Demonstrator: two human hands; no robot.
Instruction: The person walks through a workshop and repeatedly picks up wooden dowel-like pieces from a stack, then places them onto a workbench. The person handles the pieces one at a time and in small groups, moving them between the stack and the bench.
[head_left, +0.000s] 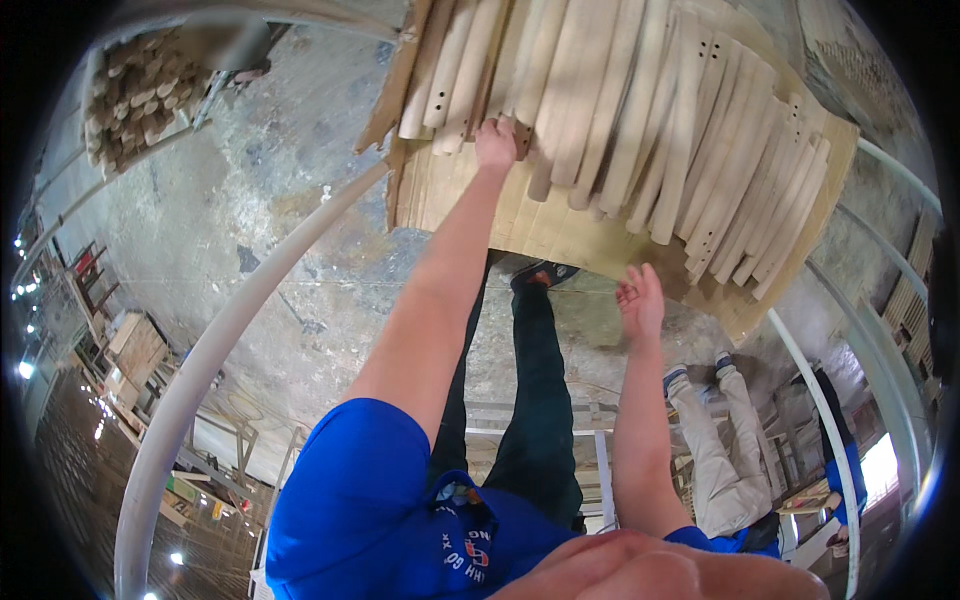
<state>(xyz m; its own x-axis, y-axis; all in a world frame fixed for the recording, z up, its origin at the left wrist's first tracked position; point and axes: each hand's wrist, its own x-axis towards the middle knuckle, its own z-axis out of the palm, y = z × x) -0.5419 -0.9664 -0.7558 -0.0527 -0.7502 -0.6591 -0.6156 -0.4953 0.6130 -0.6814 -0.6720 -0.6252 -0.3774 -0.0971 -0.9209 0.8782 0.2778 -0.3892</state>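
Pale wooden slats (600,110) lie side by side on a cardboard sheet (560,228), some with paired dark holes near their ends. My left hand (497,143) reaches out to the near ends at the left of the row. Its fingers are closed at the end of a darker wooden slat (523,140), partly hidden by the hand. Off the cardboard's near edge, my right hand (641,303) is raised, empty, with loosely bent fingers apart.
White metal rails (240,260) flank the cardboard on both sides. A stack of wooden pieces (145,95) stands at the far left. Another person's legs in light trousers (715,450) are at the lower right. Wooden frames (135,345) stand at the left.
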